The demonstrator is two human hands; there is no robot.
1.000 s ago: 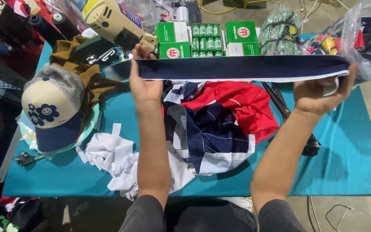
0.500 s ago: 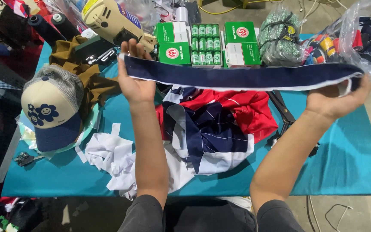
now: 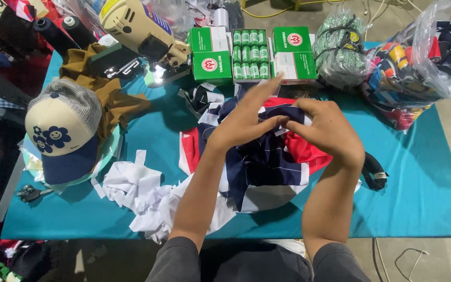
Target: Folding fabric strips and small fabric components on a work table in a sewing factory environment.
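Note:
My left hand (image 3: 246,121) and my right hand (image 3: 330,133) meet over the middle of the teal table (image 3: 424,188), both pinching a folded navy fabric strip with a white edge (image 3: 283,116). Under my hands lies a heap of navy, red and white fabric pieces (image 3: 259,167). My left index finger points toward the far boxes. How the strip is folded between my fingers is partly hidden.
A cream and navy cap with flower faces (image 3: 61,133) sits at the left on brown cloth (image 3: 113,102). White scraps (image 3: 142,196) lie near the front edge. Green boxes (image 3: 212,55), a cream electric cutter (image 3: 137,28), a netted bundle (image 3: 340,49) and a clear bag of fabric (image 3: 434,52) line the back.
The strip was stretched wide between my outspread hands above the table. Both hands have come together at the middle and lowered, folding the strip over the fabric heap.

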